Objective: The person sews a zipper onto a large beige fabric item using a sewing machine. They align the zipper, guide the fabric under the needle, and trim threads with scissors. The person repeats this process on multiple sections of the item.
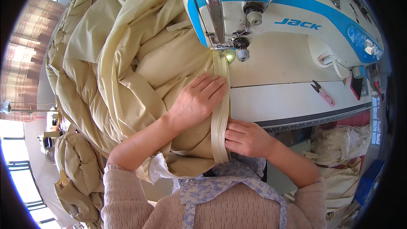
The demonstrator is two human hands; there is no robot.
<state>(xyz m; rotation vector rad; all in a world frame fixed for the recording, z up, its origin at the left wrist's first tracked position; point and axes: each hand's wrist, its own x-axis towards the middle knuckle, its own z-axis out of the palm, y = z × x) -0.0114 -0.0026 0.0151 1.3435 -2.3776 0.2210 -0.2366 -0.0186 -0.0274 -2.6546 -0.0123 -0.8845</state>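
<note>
A long cream zipper (219, 121) runs along the edge of a beige padded garment (144, 68), from under the presser foot (221, 51) down towards my lap. My left hand (198, 97) is closed over the zipper below the foot, fingers together and tips on its tape; its thumb is hidden. Lower down, my right hand (248, 140) pinches the zipper's right edge with bent fingers. The sewing machine (271, 8), white with a blue stripe, stands over the far end of the zipper. A small lamp glows beside its needle area.
Pink-handled thread snips (323, 93) lie on the white table (275, 101), right of my hands. A ruler strip (313, 118) follows the table's front edge. Beige fabric and a clear plastic bag (343, 142) lie at lower right; another padded bundle (80, 165) is at left.
</note>
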